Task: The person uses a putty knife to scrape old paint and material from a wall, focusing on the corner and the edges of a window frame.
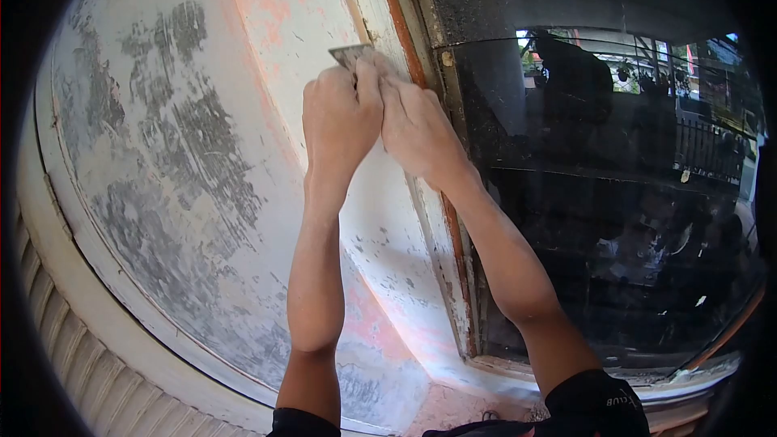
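A small flat grey blade (pixel 351 54) lies against the white and pink wall strip (pixel 283 24), close to the worn window frame. Both hands close round its lower edge. My left hand (pixel 344 105) has its fingers curled on the blade's near side. Touching it on the right, my right hand (pixel 417 121) is also closed, its fingertips at the blade's right end beside the frame (pixel 396 12). Pale dust coats the hands. The fingers hide most of the blade.
Left of the strip is a wall panel (pixel 186 146) with rough grey patches. Dark window glass (pixel 566 218) on the right reflects plants, a fence and a dark silhouette. A ribbed surface (pixel 77 340) curves along the lower left.
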Motion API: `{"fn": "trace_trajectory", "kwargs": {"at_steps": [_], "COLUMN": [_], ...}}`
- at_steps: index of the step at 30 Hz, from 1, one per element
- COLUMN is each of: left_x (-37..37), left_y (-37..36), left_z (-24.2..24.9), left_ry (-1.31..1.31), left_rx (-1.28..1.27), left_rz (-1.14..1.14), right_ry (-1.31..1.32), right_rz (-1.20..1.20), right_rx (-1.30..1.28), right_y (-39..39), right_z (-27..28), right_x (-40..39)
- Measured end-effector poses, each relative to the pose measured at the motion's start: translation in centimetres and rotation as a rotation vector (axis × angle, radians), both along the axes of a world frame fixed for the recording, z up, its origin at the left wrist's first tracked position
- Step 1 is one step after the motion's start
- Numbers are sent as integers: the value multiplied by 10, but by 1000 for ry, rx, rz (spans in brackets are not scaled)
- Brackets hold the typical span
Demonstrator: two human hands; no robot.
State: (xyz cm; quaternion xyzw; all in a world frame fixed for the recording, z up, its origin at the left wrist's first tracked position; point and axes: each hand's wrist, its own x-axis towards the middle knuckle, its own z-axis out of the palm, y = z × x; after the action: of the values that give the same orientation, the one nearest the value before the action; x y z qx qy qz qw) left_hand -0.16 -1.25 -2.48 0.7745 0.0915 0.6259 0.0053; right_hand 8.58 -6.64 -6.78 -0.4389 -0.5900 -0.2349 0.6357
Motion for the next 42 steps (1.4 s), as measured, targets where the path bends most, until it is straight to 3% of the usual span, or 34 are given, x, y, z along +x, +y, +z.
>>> {"fn": "trace_trajectory", "kwargs": {"at_steps": [5, 8, 12, 14, 18, 24, 29, 33, 36, 39, 42], "left_x": [-5, -6, -2, -6, -6, -3, -1, -3, -6, 1, 2], "left_y": [-3, 1, 1, -1, 4, -1, 10, 5, 7, 13, 8], "left_z": [5, 9, 25, 20, 24, 34, 48, 47, 40, 60, 58], "left_ry": [50, 33, 56, 59, 42, 75, 58, 63, 73, 45, 86], "left_rx": [-27, -7, -24, 3, 22, 33, 54, 51, -18, 92, 19], "left_rz": [32, 22, 39, 36, -16, 64, 12, 22, 19, 20, 22], "right_ry": [91, 70, -3, 102, -26, 76, 63, 100, -39, -35, -35], "right_rz": [22, -23, -94, -5, -119, -34, -115, -42, -99, -155, -187], "right_rx": [-118, -7, -74, -137, 9, -165, -9, -160, 20, -79, -201], "right_y": [-3, 3, 1, -2, 8, -4, 12, 0, 5, 3, -4], "right_z": [4, 6, 21, 18, 21, 30, 42, 42, 39, 54, 53], "right_x": [-2, -7, -2, -4, -2, -1, 1, -2, -1, 0, 1]}}
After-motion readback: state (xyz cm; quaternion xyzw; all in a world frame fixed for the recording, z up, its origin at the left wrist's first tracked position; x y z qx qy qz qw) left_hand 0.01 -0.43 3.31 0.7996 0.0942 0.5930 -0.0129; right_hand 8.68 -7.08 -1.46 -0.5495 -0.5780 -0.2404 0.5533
